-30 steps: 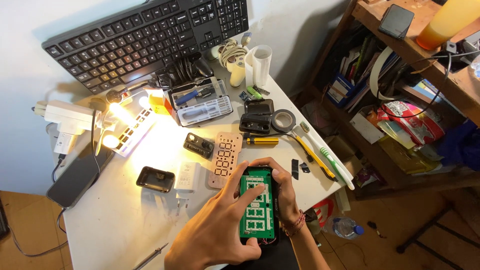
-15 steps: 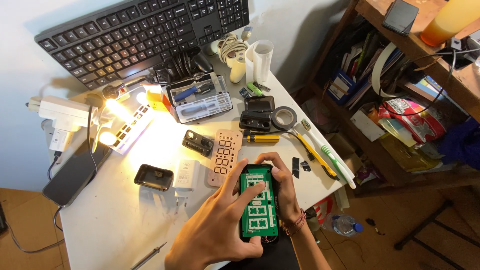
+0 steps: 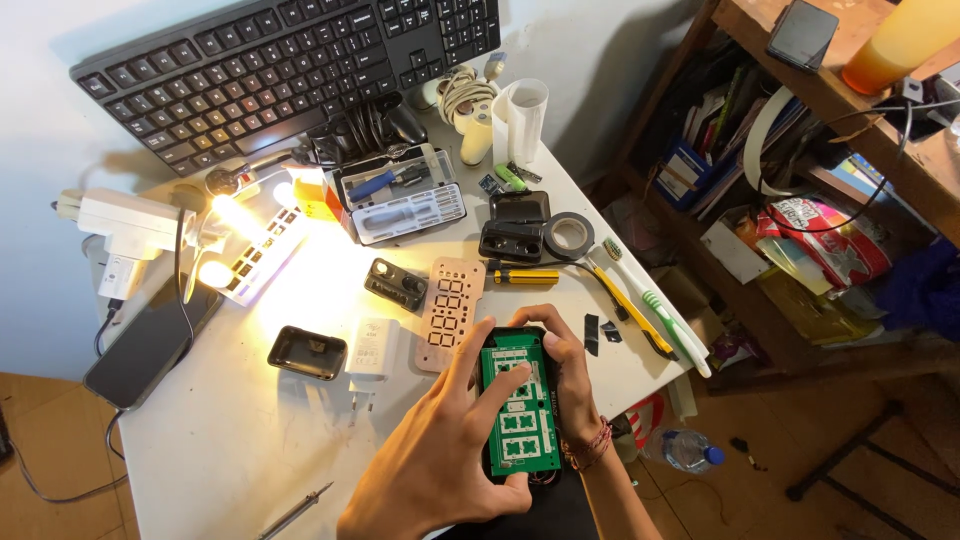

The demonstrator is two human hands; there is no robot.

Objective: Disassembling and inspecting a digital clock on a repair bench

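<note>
Head view: we see a green rectangular circuit board in a black casing, low on the white desk; left hand presses spread fingers on it, right hand cups its edge beside a perforated wooden panel.

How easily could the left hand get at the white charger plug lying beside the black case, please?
Probably easily: the left hand rests on the green circuit board, the white charger plug lies close by, nothing between.
</note>
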